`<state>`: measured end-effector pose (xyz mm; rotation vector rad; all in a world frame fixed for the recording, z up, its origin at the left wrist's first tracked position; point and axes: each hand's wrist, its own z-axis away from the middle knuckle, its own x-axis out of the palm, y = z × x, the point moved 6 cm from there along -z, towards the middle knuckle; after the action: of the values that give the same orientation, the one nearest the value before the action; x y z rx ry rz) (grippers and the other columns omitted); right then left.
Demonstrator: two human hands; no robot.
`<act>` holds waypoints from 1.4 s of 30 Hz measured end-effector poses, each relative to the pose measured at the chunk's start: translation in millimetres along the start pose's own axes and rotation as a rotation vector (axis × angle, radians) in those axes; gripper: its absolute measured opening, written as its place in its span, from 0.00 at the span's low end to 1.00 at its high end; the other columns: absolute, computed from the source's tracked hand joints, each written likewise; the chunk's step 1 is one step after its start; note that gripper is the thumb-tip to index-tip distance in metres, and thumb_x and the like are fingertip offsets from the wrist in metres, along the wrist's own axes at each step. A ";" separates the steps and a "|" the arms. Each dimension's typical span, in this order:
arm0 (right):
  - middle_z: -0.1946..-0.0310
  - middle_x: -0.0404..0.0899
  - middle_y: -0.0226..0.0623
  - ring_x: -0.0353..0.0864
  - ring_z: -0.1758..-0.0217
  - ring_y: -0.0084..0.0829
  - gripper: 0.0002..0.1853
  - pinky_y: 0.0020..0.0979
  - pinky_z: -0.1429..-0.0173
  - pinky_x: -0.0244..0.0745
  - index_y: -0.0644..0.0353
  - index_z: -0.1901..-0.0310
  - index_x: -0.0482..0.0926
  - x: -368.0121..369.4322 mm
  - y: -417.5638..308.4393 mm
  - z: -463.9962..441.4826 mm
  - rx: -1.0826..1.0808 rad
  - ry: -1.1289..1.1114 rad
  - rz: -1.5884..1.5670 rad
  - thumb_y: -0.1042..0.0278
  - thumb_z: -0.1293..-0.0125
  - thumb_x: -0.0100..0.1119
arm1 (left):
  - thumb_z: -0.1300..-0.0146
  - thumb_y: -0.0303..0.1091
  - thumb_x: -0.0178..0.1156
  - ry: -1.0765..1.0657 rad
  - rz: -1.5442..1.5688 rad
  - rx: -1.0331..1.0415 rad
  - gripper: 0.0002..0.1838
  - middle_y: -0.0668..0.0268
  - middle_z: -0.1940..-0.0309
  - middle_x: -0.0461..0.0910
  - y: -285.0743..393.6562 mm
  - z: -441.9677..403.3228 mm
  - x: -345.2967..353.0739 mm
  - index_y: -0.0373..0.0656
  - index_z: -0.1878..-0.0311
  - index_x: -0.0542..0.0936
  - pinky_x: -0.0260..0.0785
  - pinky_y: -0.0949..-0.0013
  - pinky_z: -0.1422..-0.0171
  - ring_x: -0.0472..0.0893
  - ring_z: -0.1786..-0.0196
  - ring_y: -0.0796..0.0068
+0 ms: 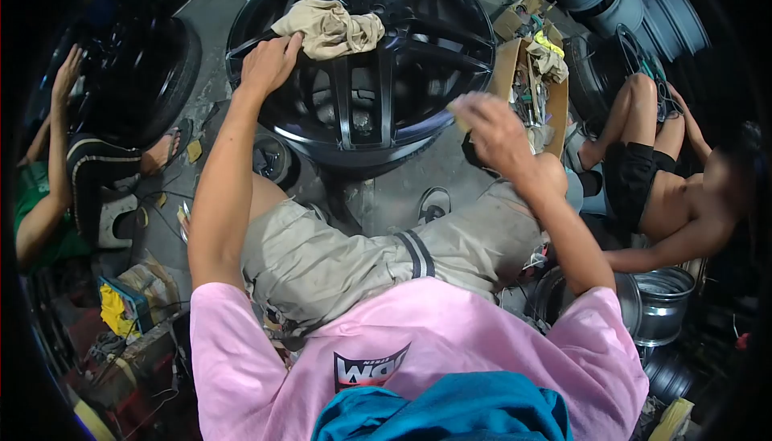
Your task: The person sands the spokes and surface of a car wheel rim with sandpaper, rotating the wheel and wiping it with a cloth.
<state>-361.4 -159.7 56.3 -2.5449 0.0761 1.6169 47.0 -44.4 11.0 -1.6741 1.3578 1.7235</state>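
A large black spoked wheel rim (346, 103) lies face up before my knees. My left hand (271, 63) rests at its left rim edge, fingers close together beside a crumpled beige cloth (334, 29); whether they pinch the cloth is unclear. The cloth lies on the spokes near the hub. To the right of the rim, my right hand (494, 131) is blurred by motion, its fingers curled around a small yellowish piece (461, 114) that I cannot make out.
A cardboard box (503, 75) of tools and rags stands right of the rim. Grey rims (615, 7) are stacked at the upper right. One person (667, 184) sits at the right, another (52, 192) at the left. A silver rim (664, 300) stands at the lower right.
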 end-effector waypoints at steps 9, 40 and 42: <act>0.40 0.83 0.42 0.82 0.35 0.44 0.29 0.45 0.27 0.78 0.61 0.36 0.86 3.8 -11.6 3.1 0.010 -0.014 0.056 0.77 0.42 0.70 | 0.20 0.71 0.44 -0.116 -0.042 -0.130 0.45 0.38 0.54 0.90 -13.1 -4.1 4.0 0.35 0.52 0.92 0.77 0.42 0.34 0.88 0.44 0.35; 0.39 0.88 0.41 0.83 0.35 0.47 0.23 0.48 0.31 0.76 0.63 0.40 0.89 5.3 34.8 -4.2 0.449 0.234 0.199 0.82 0.38 0.65 | 0.19 0.72 0.41 -0.155 -0.090 -0.176 0.44 0.37 0.49 0.89 -13.3 -6.2 10.1 0.39 0.46 0.92 0.75 0.44 0.29 0.86 0.39 0.35; 0.38 0.87 0.42 0.82 0.34 0.47 0.24 0.47 0.30 0.76 0.62 0.39 0.88 11.8 15.7 6.2 0.404 0.242 0.151 0.82 0.39 0.65 | 0.19 0.72 0.41 -0.155 -0.090 -0.173 0.45 0.38 0.49 0.89 -10.9 -6.9 6.6 0.37 0.46 0.92 0.75 0.43 0.30 0.86 0.39 0.34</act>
<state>-363.6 -174.2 41.8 -2.4401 0.5686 1.1757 58.1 -47.3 2.3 -1.6240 1.0751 1.9211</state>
